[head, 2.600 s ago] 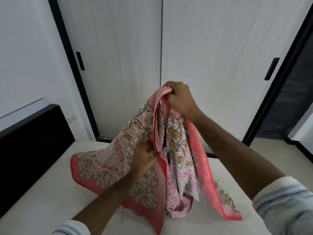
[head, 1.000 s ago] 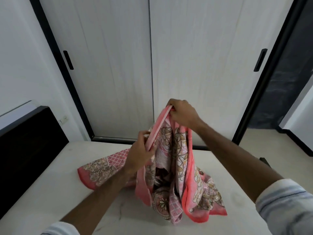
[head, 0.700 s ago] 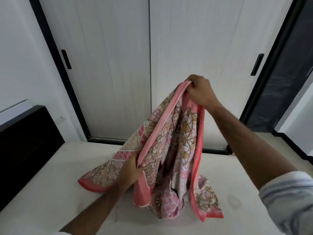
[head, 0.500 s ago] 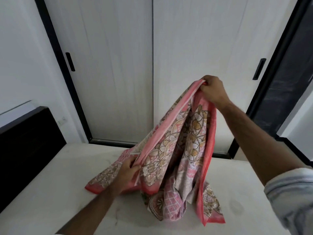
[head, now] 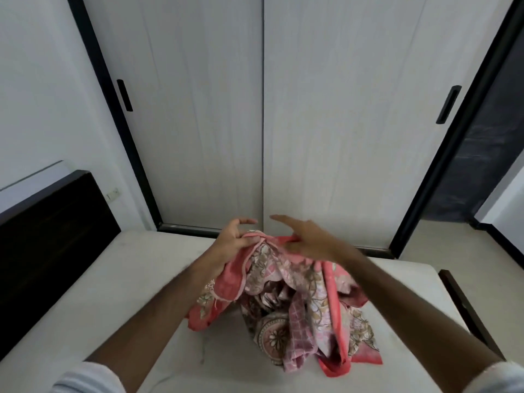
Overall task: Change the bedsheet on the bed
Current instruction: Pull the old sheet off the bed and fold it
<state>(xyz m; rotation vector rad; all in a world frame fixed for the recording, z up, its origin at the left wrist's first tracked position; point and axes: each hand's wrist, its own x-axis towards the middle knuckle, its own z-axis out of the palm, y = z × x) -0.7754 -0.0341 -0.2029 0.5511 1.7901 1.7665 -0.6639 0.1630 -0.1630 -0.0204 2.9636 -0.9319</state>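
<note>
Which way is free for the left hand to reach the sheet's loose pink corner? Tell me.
Probably yes, straight down. The left hand grips the bedsheet at the top of the bunch, and the loose pink corner hangs just beneath its wrist with nothing between them. It would have to release its present hold first.

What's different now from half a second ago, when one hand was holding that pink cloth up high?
The right hand has come down from its raised position and now meets the left hand above the bare mattress. The left hand has lifted to grip the bedsheet near its top. The sheet, stretched tall before, has slumped into a bunched heap. The wardrobe doors and headboard are unchanged.
</note>
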